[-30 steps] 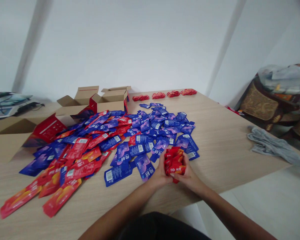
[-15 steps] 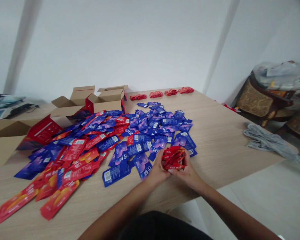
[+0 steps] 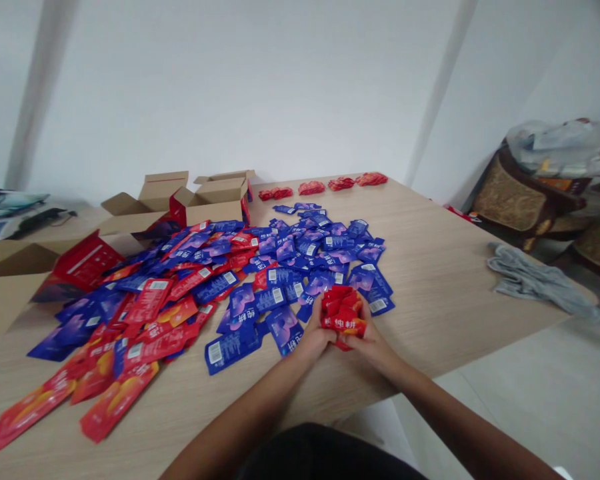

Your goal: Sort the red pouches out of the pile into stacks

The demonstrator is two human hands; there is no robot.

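- Near the table's near edge, right of the middle, the left hand [image 3: 319, 333] and the right hand [image 3: 369, 333] are holding a bunch of red pouches [image 3: 343, 311] between them
- The left hand is gripping the bunch's left side and the right hand its right side, the thumbs lying at the near side; whether the bunch is touching the tabletop, I cannot tell
- Just beyond and to the left of the hands, loose blue pouches [image 3: 284, 327] are spreading over the wood-toned table [image 3: 445, 267], many overlapping
- Farther left, a mixed heap of red and blue pouches [image 3: 149, 301] is reaching toward the near left, a few long red ones lying nearest
- Behind and left of the heap, open cardboard boxes [image 3: 215, 212] are standing with flaps raised
- Along the far edge, small bundles of red pouches [image 3: 311, 188] are lying in a row
- At the right edge, a grey cloth [image 3: 535, 280] is lying crumpled
- Beyond it, on the far right, a patterned chair [image 3: 505, 193] is standing near plastic bags [image 3: 563, 147]
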